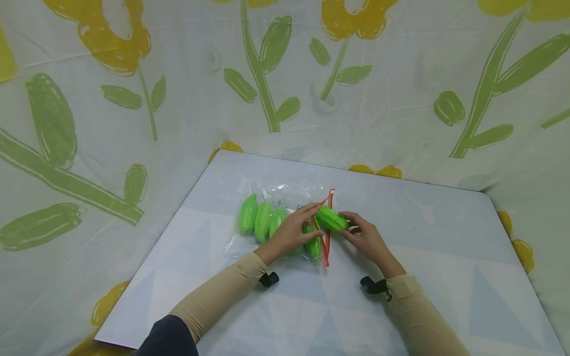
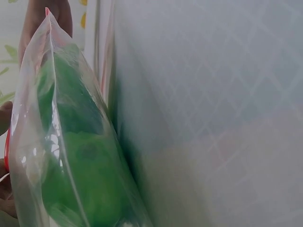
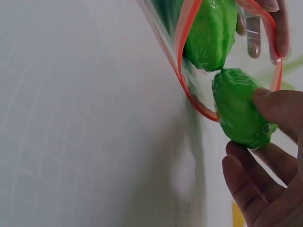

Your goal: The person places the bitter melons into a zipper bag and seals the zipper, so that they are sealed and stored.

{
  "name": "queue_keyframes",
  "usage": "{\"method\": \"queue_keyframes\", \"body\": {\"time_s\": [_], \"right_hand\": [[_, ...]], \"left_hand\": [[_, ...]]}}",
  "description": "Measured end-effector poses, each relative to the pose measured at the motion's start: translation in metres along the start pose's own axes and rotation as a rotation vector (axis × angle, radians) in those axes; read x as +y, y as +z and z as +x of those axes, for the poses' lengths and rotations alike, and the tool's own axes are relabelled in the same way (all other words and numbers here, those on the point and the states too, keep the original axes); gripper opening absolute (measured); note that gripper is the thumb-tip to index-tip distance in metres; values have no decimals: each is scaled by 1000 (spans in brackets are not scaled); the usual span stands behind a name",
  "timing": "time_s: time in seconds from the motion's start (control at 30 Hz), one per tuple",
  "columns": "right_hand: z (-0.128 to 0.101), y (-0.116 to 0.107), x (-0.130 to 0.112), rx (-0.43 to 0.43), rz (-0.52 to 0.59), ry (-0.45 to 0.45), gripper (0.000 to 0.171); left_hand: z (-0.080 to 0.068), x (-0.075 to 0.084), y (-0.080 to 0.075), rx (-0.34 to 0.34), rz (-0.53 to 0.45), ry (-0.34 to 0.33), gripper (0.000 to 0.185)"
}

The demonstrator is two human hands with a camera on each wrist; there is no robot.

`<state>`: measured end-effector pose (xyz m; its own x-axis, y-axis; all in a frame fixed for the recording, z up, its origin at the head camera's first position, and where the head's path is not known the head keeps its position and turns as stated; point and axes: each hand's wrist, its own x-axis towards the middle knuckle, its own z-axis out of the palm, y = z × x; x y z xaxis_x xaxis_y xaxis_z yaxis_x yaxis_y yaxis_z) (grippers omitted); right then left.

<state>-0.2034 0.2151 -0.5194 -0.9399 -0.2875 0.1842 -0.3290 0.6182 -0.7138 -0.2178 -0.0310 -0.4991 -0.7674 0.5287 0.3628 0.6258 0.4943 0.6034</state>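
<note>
A clear zip bag [image 1: 285, 190] lies on the table with several green ridged gourd-like pieces [image 1: 263, 221] inside. My left hand [image 1: 291, 230] lies over the bag and holds its mouth by the red zip edge [image 1: 327, 257], which is spread apart. My right hand [image 1: 367, 240] grips one green gourd-like piece [image 1: 331, 217] between thumb and fingers at the opening. In the right wrist view, the inner end of this piece [image 3: 241, 109] overlaps the red-rimmed mouth, close to another piece [image 3: 213, 35] in the bag. The left wrist view shows the bag's side [image 2: 57, 127] from near.
The pale table [image 1: 427, 296] has a triangle pattern. Behind it and at its sides hangs a white curtain [image 1: 187, 109] with yellow flowers and green leaves. Black wrist mounts [image 1: 374, 286] stick out near both sleeves.
</note>
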Motion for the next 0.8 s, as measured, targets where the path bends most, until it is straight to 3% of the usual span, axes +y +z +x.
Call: {"method": "queue_keyframes", "body": {"time_s": [0.27, 0.53, 0.8], "right_hand": [[4, 2, -3, 14, -5, 71, 49], [10, 6, -1, 57, 31, 21, 48], [12, 12, -1, 99, 51, 32, 48]], "left_hand": [[0, 1, -1, -10, 14, -3, 74], [0, 1, -1, -4, 6, 1, 74], [1, 3, -1, 4, -1, -1, 74]]}}
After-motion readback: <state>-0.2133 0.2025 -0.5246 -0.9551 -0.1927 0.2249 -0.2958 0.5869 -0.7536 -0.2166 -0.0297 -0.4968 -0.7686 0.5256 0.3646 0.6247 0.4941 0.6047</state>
